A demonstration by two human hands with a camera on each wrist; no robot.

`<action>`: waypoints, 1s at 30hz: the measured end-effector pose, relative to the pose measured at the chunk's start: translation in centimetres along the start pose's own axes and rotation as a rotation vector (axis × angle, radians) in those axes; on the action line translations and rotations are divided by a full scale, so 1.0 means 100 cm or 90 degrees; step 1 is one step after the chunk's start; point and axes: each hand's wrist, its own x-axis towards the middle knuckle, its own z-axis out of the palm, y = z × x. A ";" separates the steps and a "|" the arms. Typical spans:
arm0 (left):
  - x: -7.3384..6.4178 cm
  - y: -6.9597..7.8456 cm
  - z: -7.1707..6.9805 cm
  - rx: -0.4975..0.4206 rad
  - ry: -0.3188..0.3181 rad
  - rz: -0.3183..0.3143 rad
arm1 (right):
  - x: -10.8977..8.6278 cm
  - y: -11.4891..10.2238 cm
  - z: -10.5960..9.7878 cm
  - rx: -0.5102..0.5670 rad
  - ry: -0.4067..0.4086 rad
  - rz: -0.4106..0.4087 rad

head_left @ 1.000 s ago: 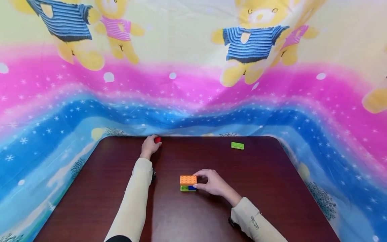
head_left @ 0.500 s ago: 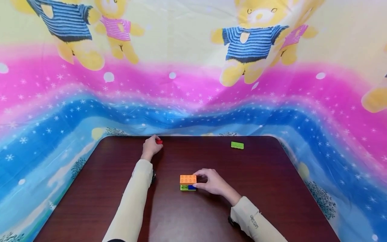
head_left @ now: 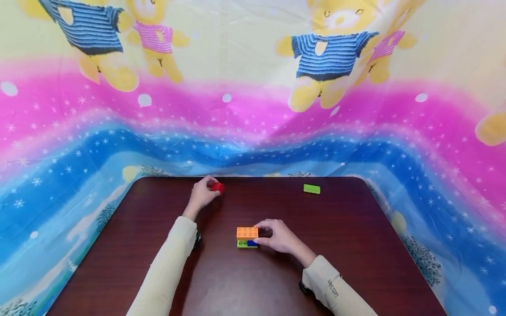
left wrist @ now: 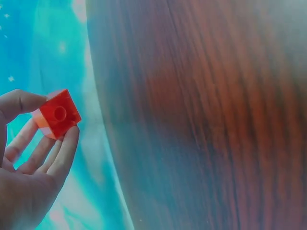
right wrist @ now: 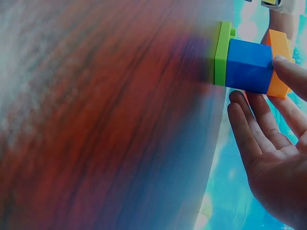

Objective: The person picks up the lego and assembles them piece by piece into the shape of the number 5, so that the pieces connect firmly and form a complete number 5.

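Between the thumb and fingers of my left hand (head_left: 202,194) is a small red building brick (head_left: 218,188), near the table's far edge. In the left wrist view the same red brick (left wrist: 58,115) turns its hollow underside with a round tube to the camera. My right hand (head_left: 280,237) pinches the right end of a stack in the middle of the table. On top of the stack is an orange brick (head_left: 247,232) with rows of studs. Under its right part sits a blue brick (right wrist: 248,66), and a thin light green plate (right wrist: 221,53) forms the base.
A separate light green plate (head_left: 312,188) lies near the far edge, right of centre. The dark brown wooden table (head_left: 245,281) has rounded far corners. Behind and along its sides hangs a printed curtain (head_left: 237,114) with bears and snowflakes.
My left hand has moved slightly right and nearer with the red brick, away from the far edge. The right hand stays in place at the stack.
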 end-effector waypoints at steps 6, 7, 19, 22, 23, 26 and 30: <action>-0.014 0.013 -0.001 -0.043 -0.004 0.056 | -0.001 0.000 0.000 0.001 0.001 0.000; -0.017 0.015 -0.001 -0.049 -0.006 0.067 | -0.001 0.000 0.000 0.001 0.001 0.000; -0.060 0.029 -0.004 -0.164 -0.051 0.164 | -0.001 0.002 0.000 0.009 -0.002 0.004; -0.072 0.033 -0.005 -0.182 -0.064 0.167 | -0.001 0.001 0.000 0.009 -0.001 0.002; -0.075 0.034 -0.005 -0.191 -0.070 0.167 | -0.001 0.001 0.000 0.009 -0.001 0.002; -0.086 0.036 -0.005 -0.210 -0.089 0.166 | -0.001 0.001 -0.001 0.010 -0.001 0.001; -0.099 0.037 -0.003 -0.241 -0.111 0.169 | 0.000 -0.001 -0.001 0.011 -0.003 0.004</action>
